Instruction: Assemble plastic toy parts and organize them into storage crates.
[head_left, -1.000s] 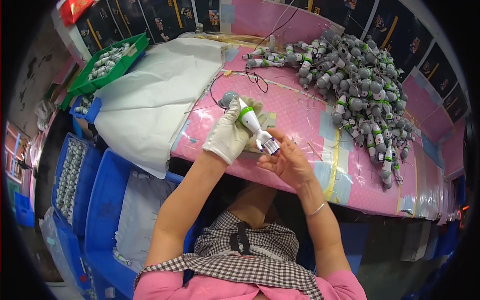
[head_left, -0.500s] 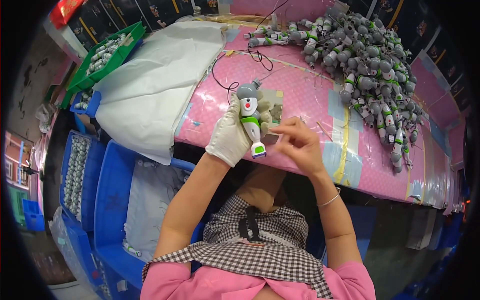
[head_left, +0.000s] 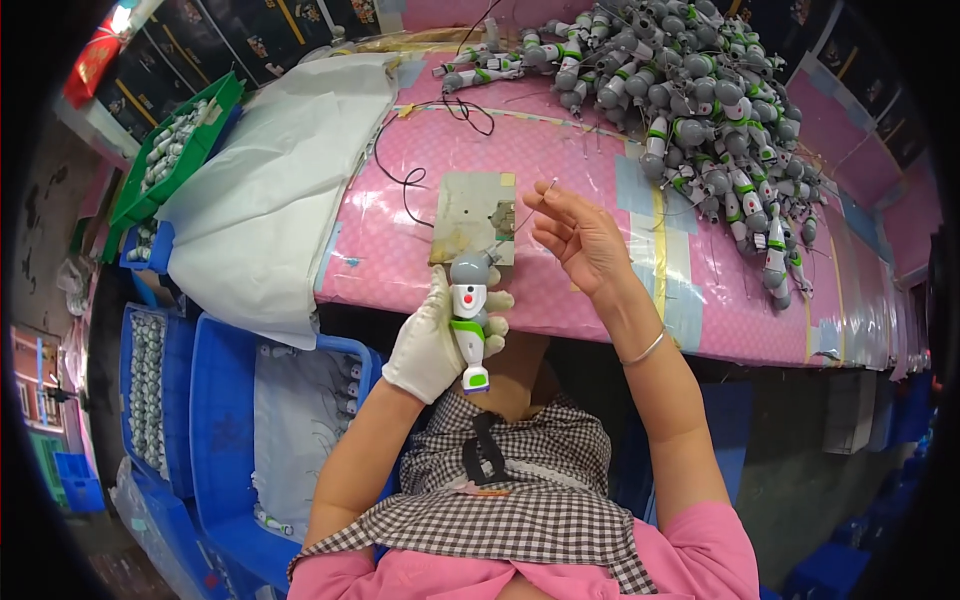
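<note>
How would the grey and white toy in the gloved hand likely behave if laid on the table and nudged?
The toy looks like stiff moulded plastic, so it should keep its shape. Its rounded, tapering body would probably roll in a curve. The left hand holds it alone, so it is likely light.

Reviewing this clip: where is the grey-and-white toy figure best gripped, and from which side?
Grip its white body between the grey head and green foot, from the person's left, as the gloved left hand does. The toy figure is long and narrow there, so fingers wrap it, leaving the head end free near the bare right hand.
</note>
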